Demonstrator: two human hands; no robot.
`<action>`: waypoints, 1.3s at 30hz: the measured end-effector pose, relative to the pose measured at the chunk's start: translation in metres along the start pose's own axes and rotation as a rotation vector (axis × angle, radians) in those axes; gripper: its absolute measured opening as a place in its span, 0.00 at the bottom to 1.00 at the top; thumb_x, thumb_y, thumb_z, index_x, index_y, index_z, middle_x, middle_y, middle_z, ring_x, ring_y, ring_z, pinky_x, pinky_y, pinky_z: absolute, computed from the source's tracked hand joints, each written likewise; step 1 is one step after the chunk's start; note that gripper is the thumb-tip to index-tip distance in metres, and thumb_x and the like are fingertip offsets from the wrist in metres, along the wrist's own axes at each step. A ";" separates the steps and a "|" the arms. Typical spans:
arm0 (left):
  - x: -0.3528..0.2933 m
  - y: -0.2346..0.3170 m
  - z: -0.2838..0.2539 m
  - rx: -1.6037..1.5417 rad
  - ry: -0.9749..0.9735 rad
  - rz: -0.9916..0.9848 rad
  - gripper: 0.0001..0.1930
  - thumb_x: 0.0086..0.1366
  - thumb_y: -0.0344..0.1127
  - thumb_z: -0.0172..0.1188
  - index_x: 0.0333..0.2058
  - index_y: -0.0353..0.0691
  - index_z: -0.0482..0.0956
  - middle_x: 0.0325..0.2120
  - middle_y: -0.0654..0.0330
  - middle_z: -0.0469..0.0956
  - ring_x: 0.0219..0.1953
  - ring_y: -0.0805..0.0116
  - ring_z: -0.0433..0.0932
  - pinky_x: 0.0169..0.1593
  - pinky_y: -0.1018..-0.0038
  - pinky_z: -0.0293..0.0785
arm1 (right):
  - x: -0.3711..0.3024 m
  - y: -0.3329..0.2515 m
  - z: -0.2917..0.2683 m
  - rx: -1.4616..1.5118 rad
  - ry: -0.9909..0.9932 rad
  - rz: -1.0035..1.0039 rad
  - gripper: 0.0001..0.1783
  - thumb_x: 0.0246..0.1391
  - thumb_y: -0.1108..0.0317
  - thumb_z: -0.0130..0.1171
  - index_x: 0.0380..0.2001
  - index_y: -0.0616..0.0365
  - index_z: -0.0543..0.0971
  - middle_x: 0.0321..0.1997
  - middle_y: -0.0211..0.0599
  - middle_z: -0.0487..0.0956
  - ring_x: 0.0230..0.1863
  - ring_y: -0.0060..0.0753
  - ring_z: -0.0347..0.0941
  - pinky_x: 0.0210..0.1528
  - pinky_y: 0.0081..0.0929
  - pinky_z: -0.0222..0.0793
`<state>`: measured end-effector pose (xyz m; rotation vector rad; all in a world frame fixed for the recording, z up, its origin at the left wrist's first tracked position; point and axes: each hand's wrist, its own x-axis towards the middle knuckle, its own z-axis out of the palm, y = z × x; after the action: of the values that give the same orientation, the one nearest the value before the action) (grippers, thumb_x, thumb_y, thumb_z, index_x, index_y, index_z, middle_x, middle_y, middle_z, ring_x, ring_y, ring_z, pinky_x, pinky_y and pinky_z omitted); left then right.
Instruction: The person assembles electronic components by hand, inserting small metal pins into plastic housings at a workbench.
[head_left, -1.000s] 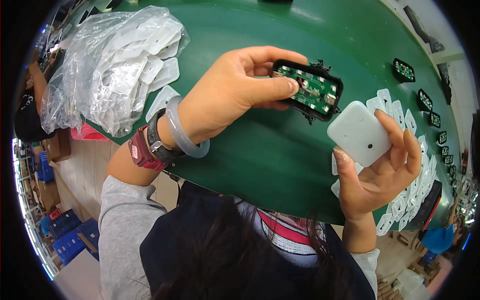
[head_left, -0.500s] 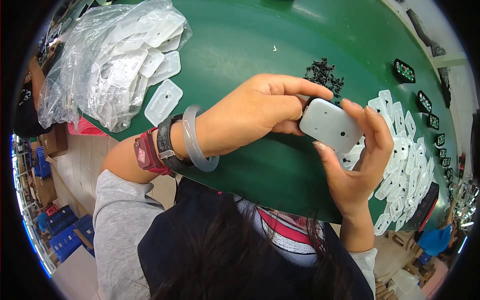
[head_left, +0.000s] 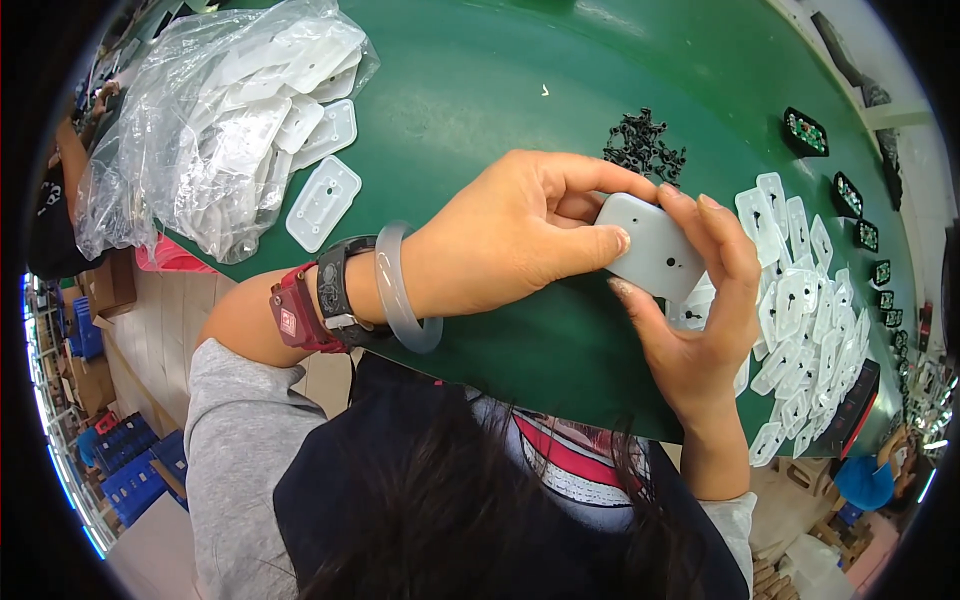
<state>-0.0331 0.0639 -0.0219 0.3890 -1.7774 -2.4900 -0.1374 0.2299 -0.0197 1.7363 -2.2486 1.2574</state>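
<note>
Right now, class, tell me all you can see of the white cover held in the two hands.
The white cover is a rounded rectangular shell of matt, plastic-looking material, with two small dark holes in its face. It is held above the green table, tilted, face towards the camera. The left hand presses its left end with thumb and fingers; the right hand wraps its right side, thumb beneath. What lies behind it is hidden.

Green table (head_left: 480, 90), bagged white covers (head_left: 215, 120) (clear plastic), black clips (head_left: 643, 145)

Bag of covers (head_left: 215, 130) lies left on the table (head_left: 480, 90); loose covers (head_left: 800, 330) right; clips (head_left: 643, 148) behind the hands.
</note>
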 end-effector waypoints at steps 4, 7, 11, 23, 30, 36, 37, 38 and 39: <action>-0.001 0.005 0.005 -0.056 0.013 -0.009 0.17 0.58 0.24 0.54 0.47 0.30 0.75 0.33 0.56 0.79 0.31 0.77 0.76 0.33 0.87 0.72 | 0.002 -0.005 -0.001 0.177 0.031 0.138 0.38 0.40 0.77 0.66 0.57 0.62 0.64 0.54 0.43 0.72 0.53 0.39 0.68 0.56 0.32 0.64; 0.000 0.007 0.004 -0.046 0.018 0.004 0.18 0.58 0.22 0.55 0.48 0.30 0.75 0.36 0.53 0.79 0.34 0.74 0.78 0.37 0.85 0.74 | 0.003 -0.007 -0.005 0.380 0.024 0.321 0.36 0.43 0.75 0.65 0.57 0.63 0.63 0.54 0.44 0.72 0.52 0.38 0.69 0.55 0.30 0.64; 0.000 0.008 0.002 0.036 0.022 0.054 0.20 0.59 0.20 0.55 0.52 0.31 0.72 0.41 0.50 0.79 0.41 0.70 0.79 0.45 0.80 0.76 | 0.004 -0.008 -0.012 0.816 -0.037 0.736 0.32 0.48 0.73 0.61 0.57 0.64 0.62 0.53 0.45 0.70 0.51 0.35 0.69 0.54 0.27 0.64; -0.001 0.004 0.013 0.096 0.043 0.109 0.18 0.58 0.20 0.56 0.49 0.30 0.74 0.39 0.52 0.79 0.38 0.72 0.79 0.43 0.82 0.76 | 0.001 0.001 -0.013 0.917 -0.054 0.728 0.29 0.52 0.73 0.57 0.57 0.63 0.61 0.50 0.44 0.70 0.48 0.31 0.69 0.52 0.23 0.64; 0.009 0.001 0.012 0.098 0.026 0.138 0.17 0.58 0.22 0.57 0.49 0.32 0.75 0.37 0.55 0.80 0.35 0.74 0.78 0.40 0.84 0.76 | -0.004 -0.002 -0.011 0.942 0.065 0.621 0.28 0.53 0.73 0.56 0.56 0.62 0.62 0.50 0.43 0.68 0.49 0.33 0.67 0.52 0.24 0.64; 0.092 0.046 0.006 0.186 0.084 0.166 0.20 0.61 0.28 0.59 0.52 0.33 0.73 0.38 0.56 0.78 0.40 0.70 0.78 0.46 0.76 0.76 | -0.009 0.005 -0.002 0.458 0.293 0.354 0.29 0.50 0.74 0.57 0.55 0.61 0.62 0.51 0.43 0.67 0.51 0.37 0.66 0.52 0.29 0.64; 0.114 0.048 0.002 0.166 0.076 0.167 0.19 0.61 0.30 0.59 0.52 0.34 0.73 0.37 0.56 0.78 0.39 0.70 0.78 0.44 0.76 0.77 | -0.009 0.006 -0.002 0.398 0.275 0.317 0.28 0.49 0.74 0.57 0.55 0.61 0.63 0.51 0.43 0.67 0.51 0.37 0.65 0.51 0.29 0.64; 0.140 0.047 -0.006 0.171 0.076 0.180 0.19 0.61 0.30 0.59 0.52 0.34 0.73 0.37 0.56 0.78 0.39 0.70 0.78 0.44 0.76 0.77 | -0.008 0.008 -0.002 0.336 0.260 0.279 0.28 0.49 0.74 0.57 0.54 0.60 0.64 0.52 0.42 0.68 0.51 0.37 0.65 0.51 0.29 0.64; 0.166 0.043 -0.015 0.255 0.169 0.147 0.17 0.59 0.29 0.60 0.47 0.35 0.76 0.35 0.57 0.79 0.35 0.71 0.77 0.40 0.78 0.75 | -0.008 0.009 -0.003 0.273 0.246 0.242 0.27 0.49 0.74 0.57 0.54 0.60 0.64 0.52 0.42 0.68 0.51 0.37 0.65 0.50 0.29 0.64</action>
<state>-0.1941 0.0035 -0.0142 0.4493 -1.9782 -2.0738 -0.1428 0.2380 -0.0264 1.3085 -2.2786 1.7911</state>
